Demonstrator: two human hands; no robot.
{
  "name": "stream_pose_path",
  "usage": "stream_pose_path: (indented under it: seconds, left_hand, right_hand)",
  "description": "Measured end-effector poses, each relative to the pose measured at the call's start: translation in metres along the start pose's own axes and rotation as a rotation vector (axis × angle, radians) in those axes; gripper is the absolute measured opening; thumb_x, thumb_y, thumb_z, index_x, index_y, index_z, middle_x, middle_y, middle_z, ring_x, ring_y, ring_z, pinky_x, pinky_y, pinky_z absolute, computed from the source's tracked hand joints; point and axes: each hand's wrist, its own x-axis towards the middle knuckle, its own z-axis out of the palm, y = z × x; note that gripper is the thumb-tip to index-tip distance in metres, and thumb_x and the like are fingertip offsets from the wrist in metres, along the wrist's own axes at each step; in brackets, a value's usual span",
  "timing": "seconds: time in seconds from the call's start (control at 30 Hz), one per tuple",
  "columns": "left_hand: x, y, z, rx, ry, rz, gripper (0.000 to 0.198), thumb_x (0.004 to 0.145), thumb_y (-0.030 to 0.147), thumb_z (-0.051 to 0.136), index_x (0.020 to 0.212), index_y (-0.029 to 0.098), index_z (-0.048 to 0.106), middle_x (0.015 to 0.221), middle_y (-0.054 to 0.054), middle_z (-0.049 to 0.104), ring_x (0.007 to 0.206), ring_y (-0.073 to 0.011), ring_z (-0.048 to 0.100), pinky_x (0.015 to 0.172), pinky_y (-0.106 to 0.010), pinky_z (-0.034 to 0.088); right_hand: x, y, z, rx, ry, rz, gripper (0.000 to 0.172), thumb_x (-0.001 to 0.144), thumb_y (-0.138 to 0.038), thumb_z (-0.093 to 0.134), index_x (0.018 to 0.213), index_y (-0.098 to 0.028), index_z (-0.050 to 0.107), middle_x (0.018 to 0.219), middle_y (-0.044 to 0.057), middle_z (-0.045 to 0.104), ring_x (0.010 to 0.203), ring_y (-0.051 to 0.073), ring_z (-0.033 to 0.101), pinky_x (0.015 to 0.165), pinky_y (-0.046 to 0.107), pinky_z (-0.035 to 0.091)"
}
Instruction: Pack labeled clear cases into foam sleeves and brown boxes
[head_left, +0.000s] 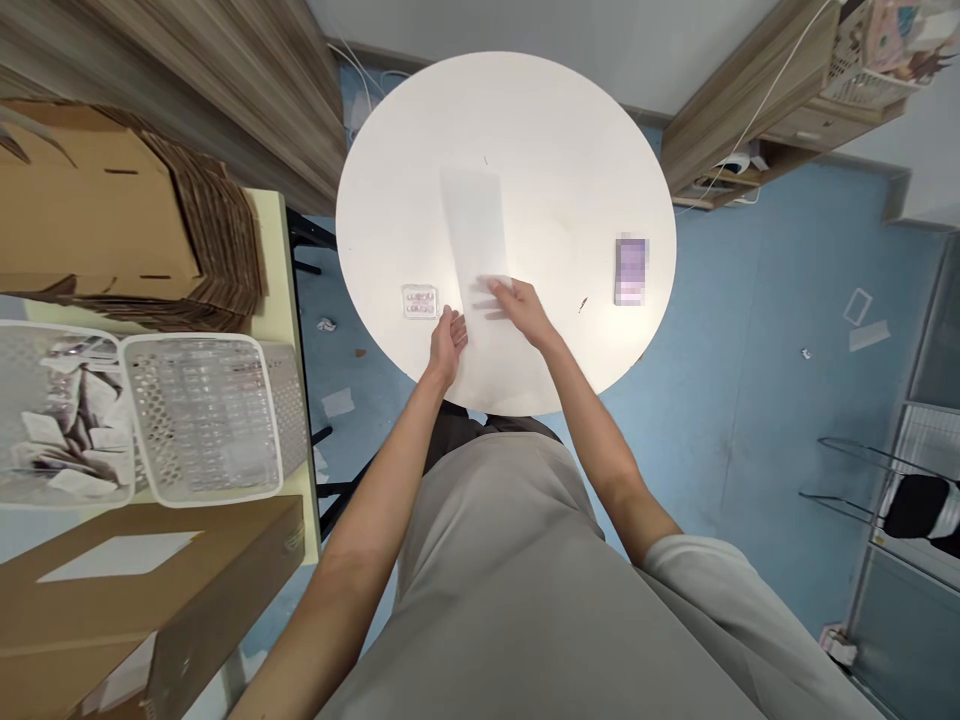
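Observation:
A long, translucent whitish sheet [478,220] lies lengthwise over the round white table [577,130], reaching toward my body. My right hand [525,312] grips it near the middle, thumb on top and the other fingers showing dimly through the material. Beside the sheet's left edge is my left hand [448,347], its fingers loosely bent and apart; whether the fingertips touch the edge is hard to tell. Just left of that hand sits a small clear plastic case [420,301] with several small round items inside.
A purple, blurred rectangular object [631,270] lies at the table's right. At left, a side table holds stacked flat cardboard [97,210], a white basket of clear cases [202,420], a basket of packets [71,420] and a cardboard box [225,590]. Scraps litter the blue floor [735,330].

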Motion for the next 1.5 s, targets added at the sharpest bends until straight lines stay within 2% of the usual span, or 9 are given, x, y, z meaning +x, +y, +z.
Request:
stream_pose_path:
  seconds: [0.17,0.27,0.43,0.7,0.83,0.93,1.17,1.33,1.5]
  left_hand:
    - [0.015,0.002,0.014,-0.03,-0.221,-0.031,0.081,0.09,0.091,0.067,0.125,0.019,0.081,0.115,-0.02,0.083,0.124,-0.0395,0.077,0.105,-0.054,0.064]
    - [0.02,0.0,0.022,-0.076,-0.103,-0.008,0.056,0.086,0.069,0.087,0.11,0.019,0.081,0.108,-0.014,0.083,0.113,-0.0317,0.079,0.1,-0.046,0.065]
    - [0.034,-0.003,0.018,0.091,0.116,0.029,0.029,0.084,0.047,0.087,0.09,0.02,0.077,0.094,-0.007,0.081,0.093,-0.0226,0.074,0.083,-0.035,0.061]
    - [0.053,0.002,0.001,0.393,0.137,0.131,0.024,0.086,0.042,0.082,0.097,0.021,0.081,0.097,-0.008,0.081,0.084,-0.0239,0.074,0.086,-0.038,0.059]
    - [0.063,0.015,-0.026,0.608,0.18,0.373,0.036,0.086,0.034,0.081,0.12,0.02,0.079,0.126,-0.014,0.078,0.118,-0.031,0.072,0.115,-0.046,0.054]
    - [0.075,0.028,-0.059,0.777,0.094,0.489,0.066,0.073,0.033,0.094,0.133,0.019,0.073,0.154,-0.018,0.064,0.151,-0.0408,0.05,0.132,-0.054,0.039]
    - [0.089,0.038,-0.111,0.933,-0.17,0.459,0.055,0.08,0.039,0.089,0.13,0.025,0.071,0.15,-0.014,0.06,0.149,-0.0426,0.047,0.138,-0.059,0.033]
    - [0.073,0.028,-0.096,0.95,-0.143,0.53,0.077,0.078,0.037,0.091,0.147,0.018,0.063,0.153,-0.018,0.059,0.15,-0.0466,0.048,0.137,-0.062,0.034]
    - [0.028,0.011,-0.048,1.081,-0.362,0.658,0.074,0.09,0.027,0.078,0.159,0.017,0.055,0.164,-0.019,0.056,0.154,-0.0437,0.048,0.133,-0.064,0.041]
  right_hand:
    - [-0.023,0.003,-0.044,0.027,0.116,0.068,0.059,0.098,-0.075,0.074,0.126,-0.024,0.08,0.124,0.01,0.085,0.111,0.029,0.081,0.096,0.045,0.067]
    - [-0.026,0.024,-0.064,0.026,0.205,0.091,0.055,0.097,-0.073,0.075,0.12,-0.024,0.081,0.122,0.01,0.085,0.104,0.025,0.082,0.095,0.042,0.066]
    - [-0.022,0.06,-0.075,-0.091,0.421,0.148,0.049,0.092,-0.068,0.077,0.086,-0.02,0.075,0.095,0.007,0.081,0.081,0.02,0.076,0.078,0.033,0.062]
    - [-0.004,0.075,-0.075,-0.321,0.499,0.211,0.043,0.098,-0.058,0.068,0.075,-0.023,0.063,0.084,0.002,0.077,0.071,0.018,0.072,0.074,0.03,0.055]
    - [0.004,0.075,-0.077,-0.392,0.51,0.233,0.04,0.1,-0.051,0.066,0.071,-0.025,0.058,0.077,0.001,0.074,0.072,0.02,0.072,0.075,0.031,0.053]
    - [0.008,0.074,-0.077,-0.441,0.521,0.24,0.039,0.102,-0.046,0.065,0.07,-0.026,0.055,0.073,0.0,0.071,0.071,0.02,0.069,0.076,0.032,0.052]
    - [0.003,0.075,-0.082,-0.482,0.552,0.23,0.037,0.102,-0.051,0.069,0.078,-0.026,0.058,0.075,0.0,0.066,0.078,0.022,0.068,0.081,0.033,0.054]
    - [-0.025,0.087,-0.091,-0.453,0.542,0.23,0.029,0.099,-0.051,0.073,0.104,-0.023,0.07,0.099,0.006,0.078,0.096,0.024,0.075,0.095,0.037,0.056]
    - [-0.064,0.101,-0.09,-0.503,0.504,0.283,0.03,0.101,-0.047,0.07,0.116,-0.021,0.073,0.108,0.009,0.082,0.105,0.025,0.077,0.097,0.038,0.057]
